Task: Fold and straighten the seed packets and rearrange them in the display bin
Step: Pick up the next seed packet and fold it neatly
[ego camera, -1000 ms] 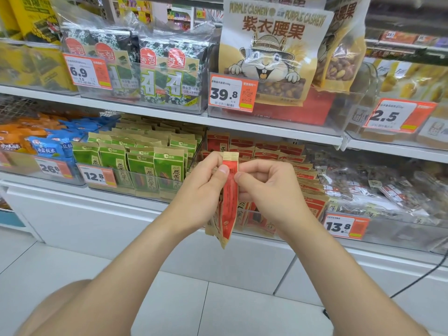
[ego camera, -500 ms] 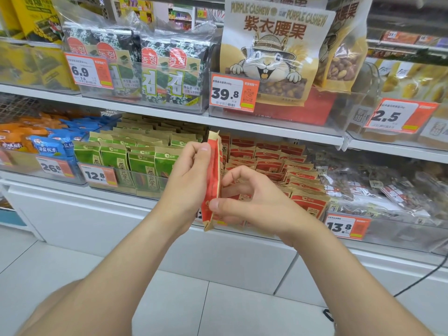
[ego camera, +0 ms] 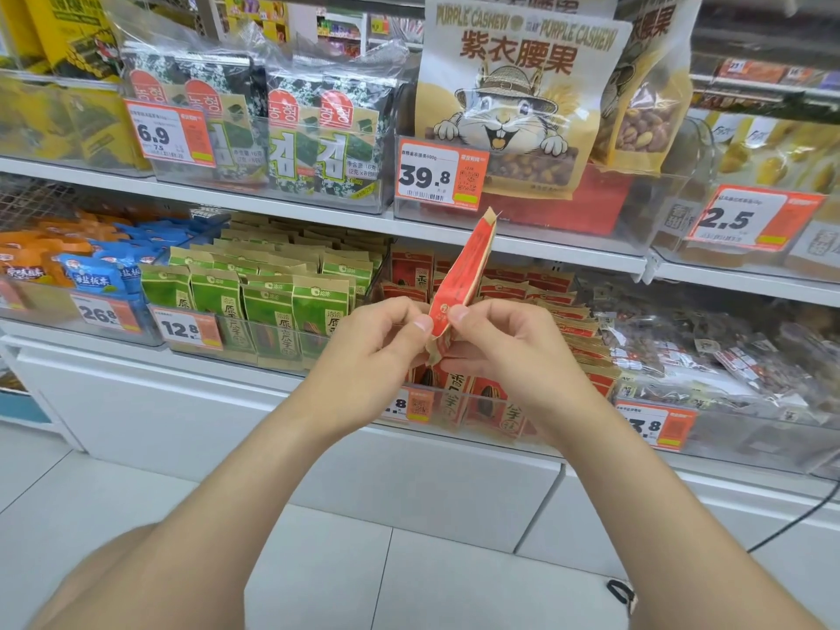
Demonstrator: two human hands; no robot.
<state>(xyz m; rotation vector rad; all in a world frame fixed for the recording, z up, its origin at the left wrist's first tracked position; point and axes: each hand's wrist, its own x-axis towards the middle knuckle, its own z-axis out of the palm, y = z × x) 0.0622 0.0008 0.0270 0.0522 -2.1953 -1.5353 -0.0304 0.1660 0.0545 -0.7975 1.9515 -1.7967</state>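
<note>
A red and tan seed packet (ego camera: 463,270) stands edge-on in front of the shelf, its top corner tilted up to the right. My left hand (ego camera: 377,343) pinches its lower end from the left, and my right hand (ego camera: 504,347) pinches the same end from the right. Behind my hands is the clear display bin (ego camera: 482,411) filled with several matching red seed packets (ego camera: 545,288); my hands hide the bin's middle.
To the left stands a bin of green seed packets (ego camera: 268,297), further left blue and orange snack bags (ego camera: 91,275). Bagged nuts (ego camera: 709,352) fill the bin on the right. The upper shelf holds seaweed packs (ego camera: 282,129) and cashew bags (ego camera: 513,97). White floor tiles lie below.
The packet has been turned over: both hands now pinch its lower end and its body points up and right. Earlier my left hand held it along its side, with the right below.
</note>
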